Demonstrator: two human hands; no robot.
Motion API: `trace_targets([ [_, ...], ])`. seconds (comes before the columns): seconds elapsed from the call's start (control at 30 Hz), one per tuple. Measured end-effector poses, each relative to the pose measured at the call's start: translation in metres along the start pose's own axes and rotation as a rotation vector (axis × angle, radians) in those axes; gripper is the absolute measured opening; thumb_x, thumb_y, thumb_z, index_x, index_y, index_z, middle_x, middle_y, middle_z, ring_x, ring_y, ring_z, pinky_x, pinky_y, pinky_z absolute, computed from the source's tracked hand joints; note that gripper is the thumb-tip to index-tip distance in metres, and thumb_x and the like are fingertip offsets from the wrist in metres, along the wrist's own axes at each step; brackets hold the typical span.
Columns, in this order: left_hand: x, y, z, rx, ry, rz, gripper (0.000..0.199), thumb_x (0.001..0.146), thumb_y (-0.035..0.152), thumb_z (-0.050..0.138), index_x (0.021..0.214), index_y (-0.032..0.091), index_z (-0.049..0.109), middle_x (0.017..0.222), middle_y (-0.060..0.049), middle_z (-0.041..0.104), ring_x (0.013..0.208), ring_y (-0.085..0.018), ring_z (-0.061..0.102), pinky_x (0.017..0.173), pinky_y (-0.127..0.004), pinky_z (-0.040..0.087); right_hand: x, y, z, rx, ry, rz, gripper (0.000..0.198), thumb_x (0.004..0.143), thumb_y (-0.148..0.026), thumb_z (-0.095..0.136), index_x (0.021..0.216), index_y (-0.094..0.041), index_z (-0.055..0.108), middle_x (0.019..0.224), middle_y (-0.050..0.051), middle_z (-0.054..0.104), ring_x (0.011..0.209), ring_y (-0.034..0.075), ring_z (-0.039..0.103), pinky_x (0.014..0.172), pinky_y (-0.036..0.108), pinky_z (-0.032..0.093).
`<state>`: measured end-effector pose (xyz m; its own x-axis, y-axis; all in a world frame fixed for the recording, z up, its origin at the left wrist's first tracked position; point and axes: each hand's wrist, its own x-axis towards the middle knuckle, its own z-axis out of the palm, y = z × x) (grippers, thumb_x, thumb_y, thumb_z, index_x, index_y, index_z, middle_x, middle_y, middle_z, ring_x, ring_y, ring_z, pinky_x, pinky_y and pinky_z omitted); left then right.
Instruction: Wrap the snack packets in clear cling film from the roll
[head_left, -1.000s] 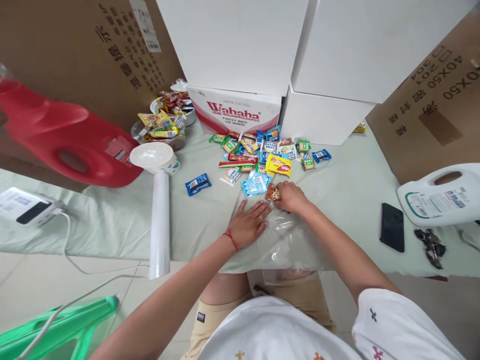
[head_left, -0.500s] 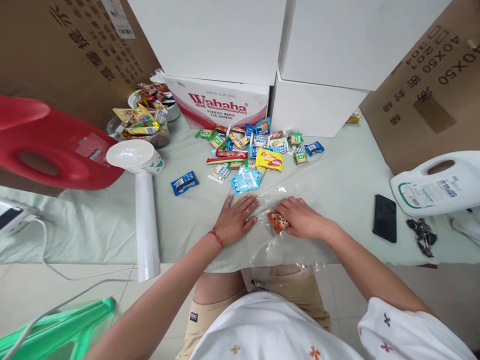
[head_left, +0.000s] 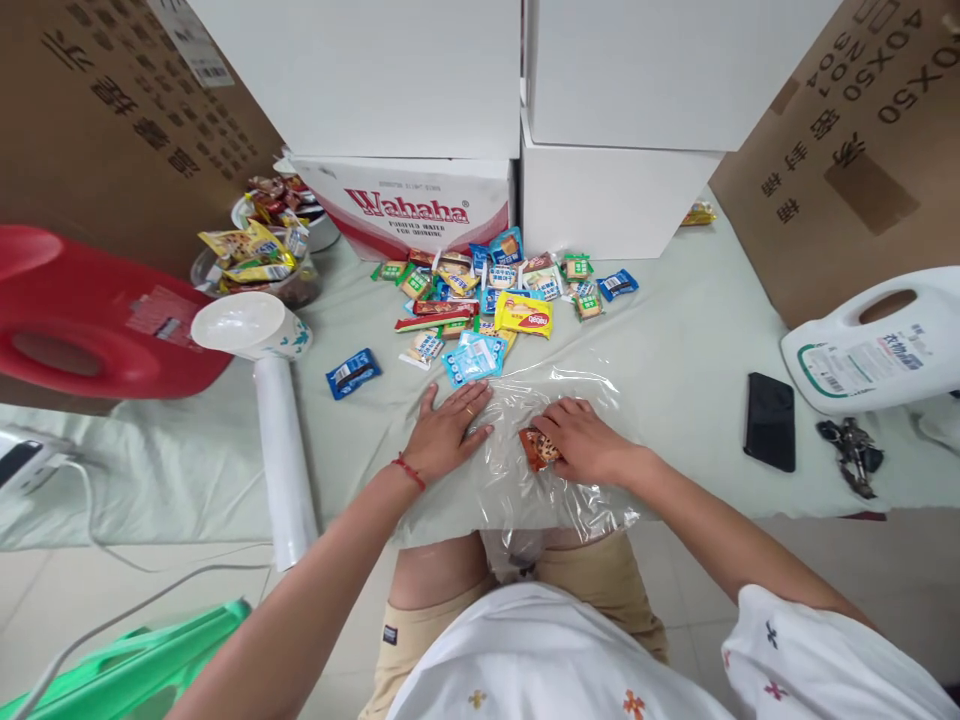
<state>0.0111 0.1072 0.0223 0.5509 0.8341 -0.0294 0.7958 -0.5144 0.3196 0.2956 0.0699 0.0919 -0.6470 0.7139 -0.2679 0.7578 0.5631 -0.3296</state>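
A clear plastic sheet (head_left: 502,490) lies crinkled over the table's near edge. My left hand (head_left: 448,430) rests flat with fingers spread at its left side, holding nothing. On the sheet, my right hand (head_left: 581,440) has its fingers curled over a brown snack packet (head_left: 538,449), hiding part of it. Just beyond my left fingertips lies a light-blue snack packet (head_left: 474,360). Behind it spreads a pile of small wrapped snacks, with a yellow wafer packet (head_left: 523,315) in front. A dark-blue packet (head_left: 353,374) lies apart to the left.
On the left are a red jug (head_left: 97,320), a paper cup (head_left: 251,325), a white plastic roll (head_left: 285,465) and a tub of snacks (head_left: 292,285). White boxes (head_left: 611,200) stand behind. A phone (head_left: 770,422), keys (head_left: 853,455) and a white detergent bottle (head_left: 877,350) lie right.
The camera view has shifted slightly, so everything sits a bit further left. Both hands keep nearly the same places, the right still over the brown packet on the sheet.
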Motion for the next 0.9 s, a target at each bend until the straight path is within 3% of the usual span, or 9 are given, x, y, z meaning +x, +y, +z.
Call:
trace_targets([
  [0.17,-0.001,0.001,-0.018,-0.064,0.158,-0.024,0.052,0.102,0.047,0.044,0.147,0.027,0.056,0.156,-0.007,0.055,0.151,-0.029,0.041,0.124,-0.059,0.023,0.007,0.034,-0.020,0.124,0.172,-0.001,0.063,0.095,-0.045,0.061,0.151,-0.018,0.048,0.148,0.015,0.053,0.132,0.032,0.043,0.111,0.045,0.034],
  [0.27,0.014,0.011,-0.024,-0.050,0.259,-0.073,0.048,0.103,0.042,0.039,0.142,0.022,0.061,0.147,-0.008,0.063,0.143,-0.027,0.049,0.121,-0.050,0.032,0.033,0.065,-0.034,0.014,0.288,0.147,0.058,0.098,-0.033,0.055,0.153,-0.013,0.046,0.149,0.018,0.054,0.139,0.034,0.039,0.114,0.047,0.029],
  [0.37,0.042,0.025,-0.022,0.028,0.197,-0.034,0.055,0.098,0.038,0.049,0.149,0.020,0.054,0.145,-0.010,0.063,0.141,-0.030,0.049,0.122,-0.053,0.028,0.062,0.086,-0.041,-0.098,0.177,0.163,0.061,0.089,-0.025,0.067,0.147,-0.011,0.053,0.140,0.020,0.061,0.139,0.035,0.040,0.116,0.048,0.024],
  [0.47,0.066,0.030,-0.023,0.119,0.123,0.015,0.058,0.089,0.032,0.059,0.146,0.020,0.058,0.135,-0.013,0.067,0.137,-0.033,0.050,0.125,-0.057,0.021,0.071,0.090,-0.049,-0.130,0.092,0.139,0.031,0.088,-0.020,0.066,0.117,-0.014,0.071,0.116,0.015,0.071,0.124,0.033,0.051,0.108,0.043,0.031],
  [0.57,0.074,0.029,-0.034,0.165,0.024,0.079,0.031,0.086,0.023,0.056,0.110,0.023,0.077,0.105,-0.011,0.073,0.123,-0.033,0.058,0.123,-0.059,0.021,0.054,0.083,-0.061,-0.084,0.090,0.092,0.018,0.090,-0.014,0.059,0.103,-0.016,0.072,0.104,0.010,0.071,0.106,0.025,0.057,0.091,0.033,0.037],
  [0.63,0.066,0.031,-0.045,0.151,-0.050,0.116,0.026,0.086,0.017,0.052,0.096,0.022,0.076,0.095,-0.009,0.072,0.105,-0.029,0.065,0.113,-0.054,0.036,0.033,0.074,-0.066,-0.060,0.097,0.058,0.018,0.093,-0.014,0.055,0.103,-0.017,0.070,0.103,0.009,0.069,0.097,0.022,0.057,0.079,0.029,0.037],
  [0.7,0.050,0.039,-0.055,0.163,-0.073,0.133,0.028,0.088,0.012,0.049,0.098,0.020,0.073,0.095,-0.009,0.070,0.089,-0.025,0.066,0.093,-0.045,0.047,0.009,0.064,-0.063,-0.096,0.111,0.030,0.020,0.098,-0.016,0.050,0.101,-0.018,0.069,0.101,0.009,0.066,0.093,0.022,0.055,0.074,0.029,0.035],
  [0.77,0.029,0.052,-0.058,0.206,-0.042,0.181,0.027,0.093,0.010,0.046,0.103,0.019,0.070,0.093,-0.009,0.068,0.084,-0.023,0.064,0.080,-0.041,0.045,-0.012,0.056,-0.051,-0.168,0.126,-0.010,0.025,0.102,-0.018,0.045,0.098,-0.019,0.069,0.096,0.010,0.064,0.091,0.022,0.053,0.073,0.031,0.034],
  [0.9,-0.015,0.079,-0.040,0.234,-0.007,0.396,0.024,0.103,0.016,0.044,0.107,0.020,0.067,0.090,-0.009,0.065,0.088,-0.023,0.060,0.080,-0.041,0.040,-0.046,0.046,-0.006,-0.214,0.163,-0.101,0.031,0.104,-0.015,0.040,0.098,-0.018,0.070,0.091,0.010,0.063,0.089,0.023,0.051,0.079,0.035,0.036],
])
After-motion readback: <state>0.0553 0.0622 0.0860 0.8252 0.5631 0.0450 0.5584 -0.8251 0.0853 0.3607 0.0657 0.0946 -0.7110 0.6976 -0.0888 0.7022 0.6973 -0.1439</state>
